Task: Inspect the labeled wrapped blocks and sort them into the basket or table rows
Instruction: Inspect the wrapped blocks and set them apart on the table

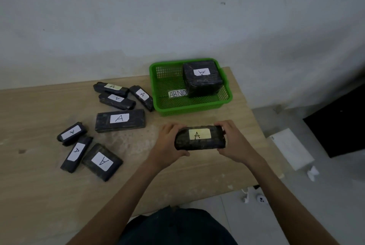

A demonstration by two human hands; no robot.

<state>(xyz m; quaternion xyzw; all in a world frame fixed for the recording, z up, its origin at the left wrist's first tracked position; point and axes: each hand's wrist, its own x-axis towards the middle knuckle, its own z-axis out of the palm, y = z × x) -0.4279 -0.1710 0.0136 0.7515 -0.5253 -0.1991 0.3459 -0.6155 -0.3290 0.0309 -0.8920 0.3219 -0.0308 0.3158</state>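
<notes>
Holding wrapped block (200, 138) by both ends, left hand (169, 144) and right hand (235, 142) curled round it, "A" label turned up, likely for reading. Held above near-right table (39, 185), just short of green basket (189, 106). Noted loose blocks (120, 120) unsorted at left.

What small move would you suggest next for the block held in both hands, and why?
Probably tilt the held block to check its other faces: left hand and right hand grip its ends, only the A-labelled top shows, and it is not yet in the green basket.
</notes>
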